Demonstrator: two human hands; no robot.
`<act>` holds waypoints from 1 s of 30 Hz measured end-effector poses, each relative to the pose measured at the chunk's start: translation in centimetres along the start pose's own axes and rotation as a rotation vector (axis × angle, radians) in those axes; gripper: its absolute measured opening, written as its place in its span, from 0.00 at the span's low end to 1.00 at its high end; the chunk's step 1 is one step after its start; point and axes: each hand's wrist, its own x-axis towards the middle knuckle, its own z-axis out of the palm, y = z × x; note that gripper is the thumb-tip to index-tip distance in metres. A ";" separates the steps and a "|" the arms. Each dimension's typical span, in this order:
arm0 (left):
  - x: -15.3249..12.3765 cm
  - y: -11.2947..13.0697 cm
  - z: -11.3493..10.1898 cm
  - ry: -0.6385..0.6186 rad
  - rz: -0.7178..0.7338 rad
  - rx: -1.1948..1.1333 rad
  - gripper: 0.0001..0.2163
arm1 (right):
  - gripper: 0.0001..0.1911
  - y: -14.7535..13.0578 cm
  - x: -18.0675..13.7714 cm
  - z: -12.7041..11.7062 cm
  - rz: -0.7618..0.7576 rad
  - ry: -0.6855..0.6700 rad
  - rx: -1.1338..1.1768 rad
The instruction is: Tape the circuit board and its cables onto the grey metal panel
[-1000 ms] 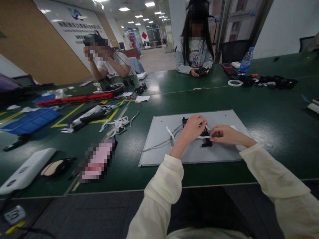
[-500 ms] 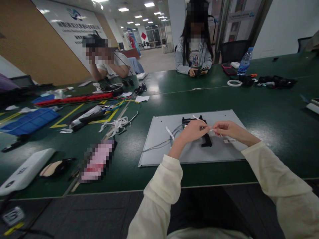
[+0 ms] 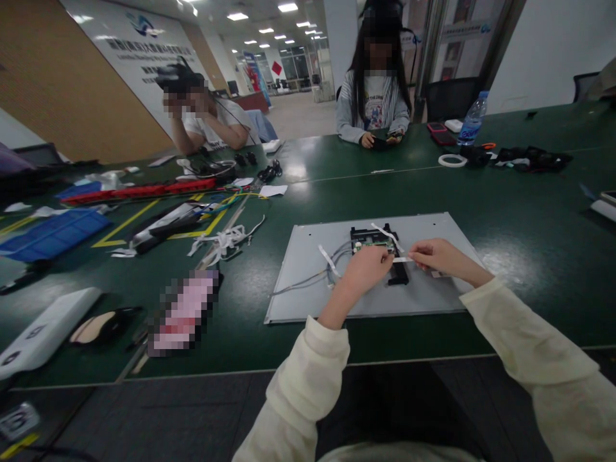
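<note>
A narrow white strip (image 3: pixel 402 260) is stretched between my hands, looking like tape, though I cannot be sure. My left hand (image 3: pixel 368 266) pinches its left end above a black frame (image 3: pixel 398 274) that holds a green circuit board (image 3: pixel 378 242). At the strip's right end, the fingers of my right hand (image 3: pixel 433 254) are closed on it. Frame and board rest on a light grey panel (image 3: pixel 303 256). Grey cables (image 3: pixel 308 280) run leftward from the frame, with a white strip (image 3: pixel 329 260) across them. Another white strip (image 3: pixel 385 233) lies over the board. My left hand hides part of the board.
Left of the panel lie a tangle of white strips (image 3: pixel 226 242), a pink phone-shaped thing (image 3: pixel 185 313), a computer mouse (image 3: pixel 103 326) and a blue tray (image 3: pixel 52 234). A tape roll (image 3: pixel 452 160) and water bottle (image 3: pixel 473 120) stand farther right. Two people sit across the table.
My hands have drawn slightly apart, so the white strip now shows between them. My left hand has moved a little down and left, uncovering more of the circuit board.
</note>
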 end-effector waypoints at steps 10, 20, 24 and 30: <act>-0.8 0.6 2.4 0.079 -0.112 0.148 0.14 | 0.16 -1.9 -0.8 0.4 -0.088 0.132 -0.297; -0.6 0.4 2.5 0.065 -0.104 0.233 0.14 | 0.09 -2.7 -1.2 2.0 -0.092 0.207 -0.720; -0.7 0.2 2.2 0.068 -0.102 0.237 0.13 | 0.09 -2.6 -1.5 1.8 -0.080 0.213 -0.778; -1.1 0.4 2.3 0.047 -0.100 0.284 0.12 | 0.09 -2.7 -1.6 1.9 -0.053 0.242 -0.832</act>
